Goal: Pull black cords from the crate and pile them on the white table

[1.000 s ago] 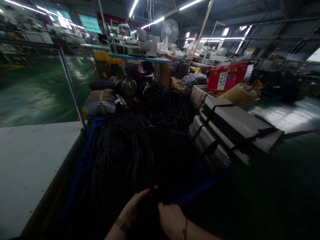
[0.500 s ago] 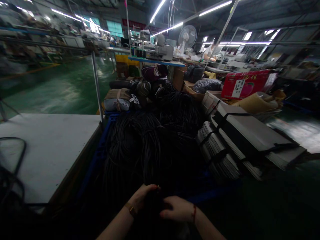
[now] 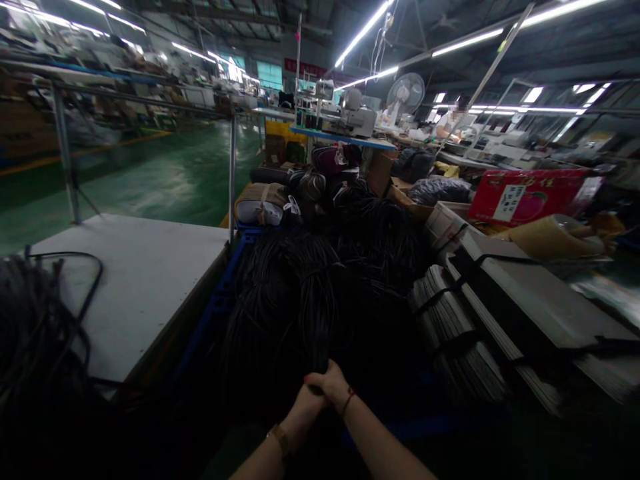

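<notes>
A big heap of black cords (image 3: 310,300) fills a blue crate (image 3: 220,303) in front of me. My two hands meet at its near edge, low in the centre. My right hand (image 3: 327,385), with a red string on the wrist, lies curled over the left and closes on dark cords from the heap. My left hand (image 3: 301,408), with a gold bracelet, is pressed under it. Its fingers are hidden, so its grip does not show. The spot is very dark.
A white table (image 3: 145,280) stands to the left with more black cords (image 3: 35,333) on its near end and a metal post (image 3: 233,180) at its corner. Strapped stacks of grey card (image 3: 525,300) and a red box (image 3: 530,197) lie right. Bags, a sewing machine (image 3: 357,120) and a person (image 3: 450,123) are behind.
My view has swung left and up, bringing the table's cords into sight. My hands have come together, the right now laid over the left at the heap's edge.
</notes>
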`<state>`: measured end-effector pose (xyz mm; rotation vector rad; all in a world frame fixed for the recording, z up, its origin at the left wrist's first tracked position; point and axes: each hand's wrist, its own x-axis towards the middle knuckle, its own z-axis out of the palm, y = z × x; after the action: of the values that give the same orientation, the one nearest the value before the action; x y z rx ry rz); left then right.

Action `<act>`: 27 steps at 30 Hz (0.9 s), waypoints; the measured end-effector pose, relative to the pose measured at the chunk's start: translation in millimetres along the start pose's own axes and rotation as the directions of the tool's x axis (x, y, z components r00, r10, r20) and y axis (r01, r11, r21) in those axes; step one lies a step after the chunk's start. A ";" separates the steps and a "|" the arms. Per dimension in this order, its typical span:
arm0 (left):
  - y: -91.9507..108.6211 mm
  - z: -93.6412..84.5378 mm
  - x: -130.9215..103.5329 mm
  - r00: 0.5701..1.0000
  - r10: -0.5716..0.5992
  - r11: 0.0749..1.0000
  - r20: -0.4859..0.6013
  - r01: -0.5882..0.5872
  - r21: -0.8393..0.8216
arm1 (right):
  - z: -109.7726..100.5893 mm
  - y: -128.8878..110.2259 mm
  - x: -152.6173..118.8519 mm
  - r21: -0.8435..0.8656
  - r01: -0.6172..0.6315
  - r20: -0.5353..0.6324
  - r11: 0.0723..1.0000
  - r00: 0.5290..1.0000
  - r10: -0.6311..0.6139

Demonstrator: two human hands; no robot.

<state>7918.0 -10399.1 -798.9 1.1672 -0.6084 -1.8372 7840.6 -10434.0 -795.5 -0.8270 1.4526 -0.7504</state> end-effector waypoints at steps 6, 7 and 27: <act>18.9 -17.3 -42.7 0.971 -0.068 0.982 0.230 0.106 -0.155 | -3.8 -28.0 -21.4 0.156 0.012 0.092 0.988 0.995 -0.026; 23.2 -24.2 -48.8 0.976 -0.065 0.970 0.206 0.110 -0.216 | -7.3 -42.1 -29.3 0.177 0.024 0.113 0.984 0.993 -0.044; 115.6 -66.9 -0.9 0.808 0.383 0.211 0.448 -0.549 0.809 | -25.9 -364.2 -162.2 0.034 0.366 0.145 0.930 0.919 -0.367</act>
<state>8024.2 -10455.4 -740.8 1.2589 -2.0596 -0.9193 7835.0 -10491.4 -400.1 -1.1452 1.1729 -0.9505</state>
